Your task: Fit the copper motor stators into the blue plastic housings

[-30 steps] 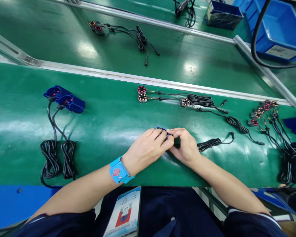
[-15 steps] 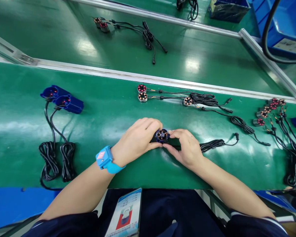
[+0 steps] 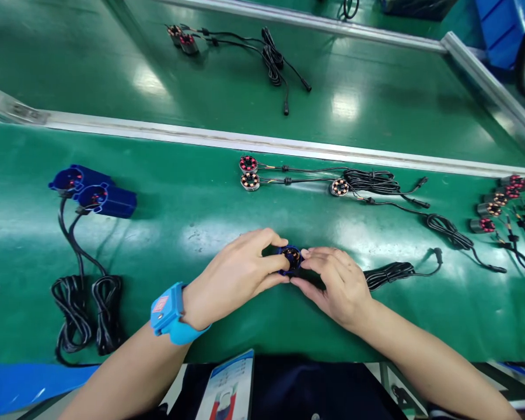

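Note:
Between my hands is a blue motor housing (image 3: 294, 267), its round mouth facing up and copper windings visible inside. My left hand (image 3: 238, 268), with a blue strap at the wrist, is closed around its left side; one finger reaches into the mouth. My right hand (image 3: 339, 284) pinches the right side with thumb and fingertips. From beneath my right hand a bundled black cable (image 3: 389, 274) runs out to the right on the green bench. My fingers hide much of the housing's body.
Two blue housings (image 3: 114, 201) with coiled black cables (image 3: 108, 312) lie left. Behind my hands are wound stators (image 3: 249, 181) with leads and a separate stator (image 3: 339, 187). Several more stators (image 3: 492, 209) sit far right. A metal rail (image 3: 192, 136) crosses behind; further stators (image 3: 188, 44) lie beyond it.
My left index finger has moved from the housing's rim into its mouth. My right hand keeps its pinch on the right side. The whole view has shifted slightly.

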`<state>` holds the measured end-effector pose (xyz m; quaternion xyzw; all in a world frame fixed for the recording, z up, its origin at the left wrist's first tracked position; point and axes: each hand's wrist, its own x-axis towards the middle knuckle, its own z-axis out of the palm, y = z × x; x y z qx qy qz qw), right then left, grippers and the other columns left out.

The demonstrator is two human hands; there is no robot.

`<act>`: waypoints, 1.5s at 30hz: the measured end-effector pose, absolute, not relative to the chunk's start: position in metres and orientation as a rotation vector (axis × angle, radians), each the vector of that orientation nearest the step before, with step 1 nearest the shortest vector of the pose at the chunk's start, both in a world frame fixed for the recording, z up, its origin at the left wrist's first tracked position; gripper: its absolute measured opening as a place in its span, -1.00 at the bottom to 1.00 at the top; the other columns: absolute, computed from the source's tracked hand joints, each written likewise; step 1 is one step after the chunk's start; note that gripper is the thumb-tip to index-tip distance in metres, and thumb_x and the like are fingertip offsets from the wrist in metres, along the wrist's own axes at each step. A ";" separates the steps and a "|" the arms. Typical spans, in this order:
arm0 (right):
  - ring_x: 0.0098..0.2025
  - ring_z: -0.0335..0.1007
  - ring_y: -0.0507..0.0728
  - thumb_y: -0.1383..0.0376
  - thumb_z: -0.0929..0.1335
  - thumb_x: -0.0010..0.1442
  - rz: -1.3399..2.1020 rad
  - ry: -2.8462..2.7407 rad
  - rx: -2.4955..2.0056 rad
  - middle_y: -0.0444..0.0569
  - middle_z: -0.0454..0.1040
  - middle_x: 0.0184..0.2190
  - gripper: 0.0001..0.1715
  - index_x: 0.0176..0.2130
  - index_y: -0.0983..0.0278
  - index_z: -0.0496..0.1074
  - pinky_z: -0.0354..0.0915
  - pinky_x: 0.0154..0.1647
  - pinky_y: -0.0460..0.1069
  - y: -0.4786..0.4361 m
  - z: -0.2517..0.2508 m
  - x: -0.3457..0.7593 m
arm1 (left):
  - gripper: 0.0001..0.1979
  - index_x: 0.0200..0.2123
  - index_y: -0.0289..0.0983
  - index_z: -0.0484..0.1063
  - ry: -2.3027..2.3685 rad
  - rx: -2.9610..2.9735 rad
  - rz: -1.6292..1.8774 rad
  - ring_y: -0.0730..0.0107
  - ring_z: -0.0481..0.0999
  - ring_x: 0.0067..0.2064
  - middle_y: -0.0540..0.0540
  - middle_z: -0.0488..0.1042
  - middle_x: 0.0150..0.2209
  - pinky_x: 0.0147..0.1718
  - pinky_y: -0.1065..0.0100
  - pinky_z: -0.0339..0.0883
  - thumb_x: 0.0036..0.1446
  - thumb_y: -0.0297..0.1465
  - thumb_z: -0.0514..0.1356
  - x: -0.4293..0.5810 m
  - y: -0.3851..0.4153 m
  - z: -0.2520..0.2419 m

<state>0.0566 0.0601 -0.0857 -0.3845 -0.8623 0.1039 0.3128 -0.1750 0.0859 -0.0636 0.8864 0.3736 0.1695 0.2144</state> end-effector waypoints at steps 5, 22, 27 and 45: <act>-0.05 0.54 0.20 0.28 0.46 0.24 0.297 -2.269 -1.021 0.06 0.59 -0.13 -0.62 0.02 0.27 0.35 0.49 -0.04 0.09 0.061 -0.083 0.059 | -0.88 -0.21 -0.24 0.47 1.071 2.464 0.435 0.17 0.54 -0.07 -0.16 0.41 -0.06 -0.10 0.16 0.50 0.20 -0.36 0.32 -0.172 0.084 -0.061; -0.10 0.50 0.32 0.14 0.54 0.08 0.322 -2.816 -1.470 0.06 0.53 -0.09 -0.41 0.03 0.23 0.37 0.42 -0.13 0.20 0.073 -0.040 0.162 | -0.60 0.16 -0.03 0.39 1.421 2.624 0.238 0.15 0.46 -0.08 -0.15 0.42 0.02 -0.18 0.17 0.33 0.28 -0.44 0.18 -0.173 0.078 -0.048; -0.12 0.54 0.20 0.16 0.40 0.29 0.857 -2.758 -1.391 0.03 0.56 -0.07 -0.68 0.01 0.21 0.44 0.46 -0.08 0.11 0.066 -0.052 0.127 | -0.61 0.14 -0.11 0.45 1.772 2.560 0.118 0.03 0.44 0.04 -0.20 0.43 0.13 -0.08 0.08 0.33 0.32 -0.50 0.07 -0.204 0.096 -0.043; 0.12 0.42 0.14 0.11 0.41 0.28 1.401 -2.462 -0.785 0.03 0.49 0.09 -0.46 0.17 0.25 0.40 0.34 0.14 0.05 0.045 -0.061 0.059 | -0.52 -0.35 -0.25 0.44 1.731 2.324 -0.558 0.01 0.58 -0.41 -0.19 0.53 -0.47 -0.47 0.21 0.23 0.38 -0.05 -0.06 -0.273 0.021 -0.050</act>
